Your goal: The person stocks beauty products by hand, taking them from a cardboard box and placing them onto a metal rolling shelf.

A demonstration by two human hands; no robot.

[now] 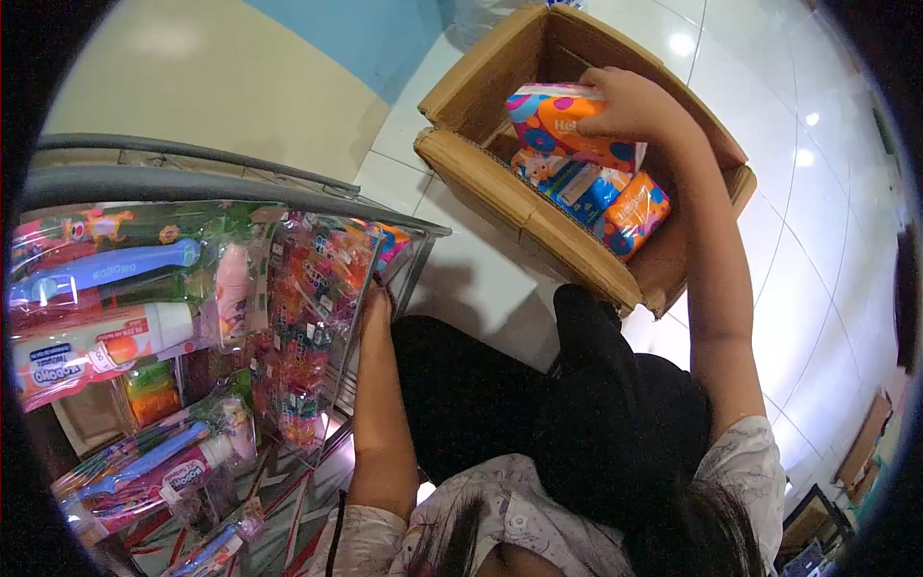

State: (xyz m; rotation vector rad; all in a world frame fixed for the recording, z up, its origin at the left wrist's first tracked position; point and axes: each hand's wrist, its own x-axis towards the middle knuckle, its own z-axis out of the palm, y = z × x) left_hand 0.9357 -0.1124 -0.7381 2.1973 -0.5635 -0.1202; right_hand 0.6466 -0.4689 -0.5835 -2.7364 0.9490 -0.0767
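Note:
My right hand (635,108) grips a soft tissue pack (562,123), orange with blue and pink circles, by its upper right side. It is over the open cardboard box (519,216), above the packs inside. Below it in the box lie another orange pack (635,213) and a blue pack (582,188). My left hand (378,300) is at the right side of the metal rack, its fingers mostly hidden behind the rack's edge and the hanging packets. Just above that hand an orange and pink pack (389,242) shows on the rack; whether the hand touches it is hidden.
On the left stands a metal rack (240,188) with clear-wrapped toothbrush and toothpaste sets (106,288) and a column of small hanging packets (303,327). My black-clad legs (481,394) are between rack and box. White tiled floor (788,279) runs along the right.

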